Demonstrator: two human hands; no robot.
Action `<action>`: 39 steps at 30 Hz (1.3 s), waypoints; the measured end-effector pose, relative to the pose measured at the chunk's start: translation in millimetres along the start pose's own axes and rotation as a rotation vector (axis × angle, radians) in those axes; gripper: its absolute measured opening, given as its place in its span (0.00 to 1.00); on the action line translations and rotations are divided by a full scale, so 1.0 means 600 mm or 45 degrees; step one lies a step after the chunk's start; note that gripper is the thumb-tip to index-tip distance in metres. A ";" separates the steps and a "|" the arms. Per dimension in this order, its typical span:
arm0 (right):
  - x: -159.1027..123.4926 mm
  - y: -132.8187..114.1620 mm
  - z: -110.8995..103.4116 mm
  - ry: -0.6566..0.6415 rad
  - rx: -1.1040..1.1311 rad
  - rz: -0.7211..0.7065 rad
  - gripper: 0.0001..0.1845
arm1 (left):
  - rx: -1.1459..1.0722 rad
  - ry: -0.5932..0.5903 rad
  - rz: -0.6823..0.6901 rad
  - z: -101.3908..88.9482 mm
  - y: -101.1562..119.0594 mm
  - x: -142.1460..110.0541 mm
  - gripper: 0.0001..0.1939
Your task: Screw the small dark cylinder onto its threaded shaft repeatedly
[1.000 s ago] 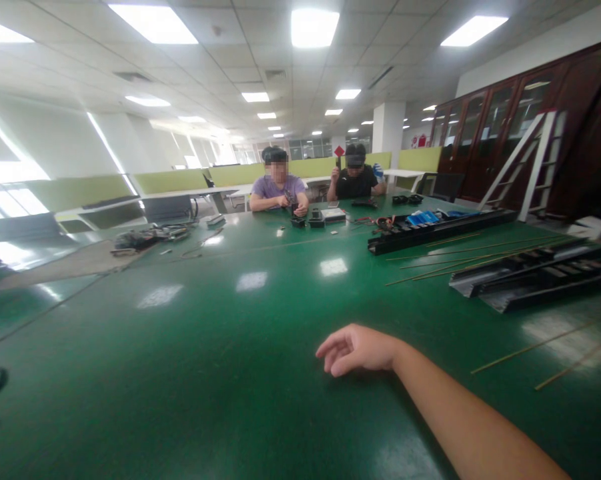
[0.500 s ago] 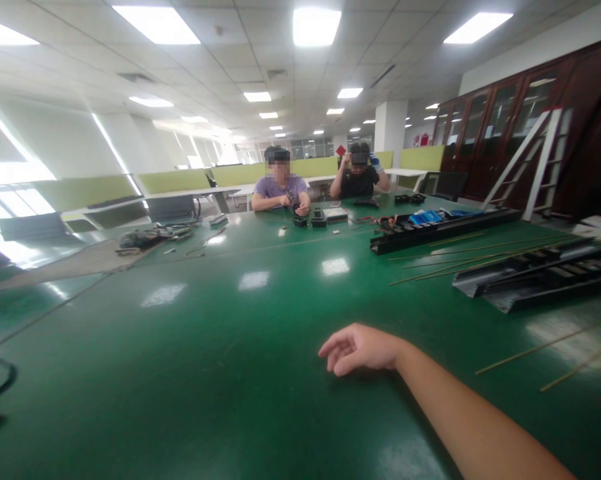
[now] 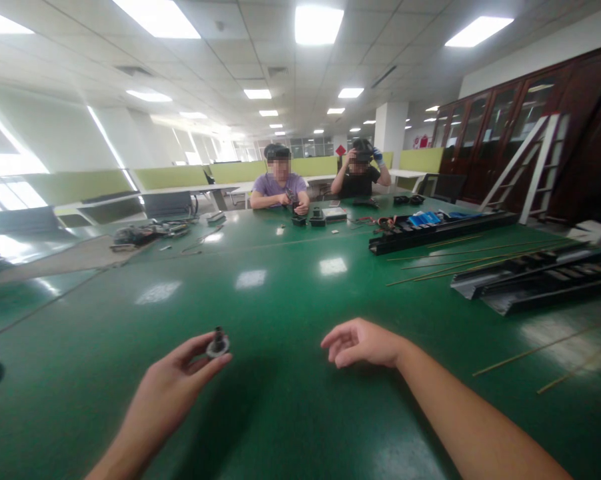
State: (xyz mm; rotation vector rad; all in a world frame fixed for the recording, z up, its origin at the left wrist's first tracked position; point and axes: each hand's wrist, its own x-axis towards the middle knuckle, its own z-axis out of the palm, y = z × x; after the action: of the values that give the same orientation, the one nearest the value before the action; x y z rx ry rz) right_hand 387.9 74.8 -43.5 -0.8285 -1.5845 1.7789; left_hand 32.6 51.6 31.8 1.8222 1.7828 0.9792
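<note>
My left hand pinches a small round metal part between thumb and fingers, above the green table. The part has a pale, ring-like base and a dark stub pointing up; its exact kind I cannot make out. To the right, my right hand rests at the table with its fingers loosely bent and the thumb apart from them. Nothing shows inside it, and a gap of table lies between the two hands.
Black metal channels and thin rods lie at the right. Two people sit across the table near small black boxes. A heap of tools or cables is at the far left. A stepladder stands behind.
My left hand has come into view from the lower left, holding the small round metal part. My right hand has hardly moved. The view has shifted slightly.
</note>
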 end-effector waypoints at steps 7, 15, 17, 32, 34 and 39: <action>0.006 0.008 -0.007 0.222 -0.003 -0.124 0.27 | -0.090 -0.335 0.519 0.162 0.089 0.013 0.16; 0.014 0.016 0.017 0.338 -0.463 -0.092 0.27 | -0.139 -0.452 0.635 0.201 0.067 0.010 0.12; 0.012 0.013 0.025 0.349 -0.625 -0.123 0.25 | -0.156 -0.428 0.634 0.204 0.061 0.010 0.12; 0.003 -0.009 0.048 0.424 -1.207 -0.245 0.12 | -0.267 -0.499 0.652 0.209 0.058 0.005 0.12; 0.003 -0.010 0.049 0.416 -1.204 -0.248 0.12 | -0.267 -0.501 0.649 0.209 0.059 0.004 0.12; 0.003 -0.009 0.049 0.407 -1.228 -0.249 0.11 | -0.245 -0.510 0.665 0.209 0.060 0.003 0.12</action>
State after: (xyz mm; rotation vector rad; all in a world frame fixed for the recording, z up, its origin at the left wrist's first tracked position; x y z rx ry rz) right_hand 363.6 58.8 -35.7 -1.2345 -2.1834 0.6231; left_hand 147.3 72.8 -26.2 2.2111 0.9650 0.8398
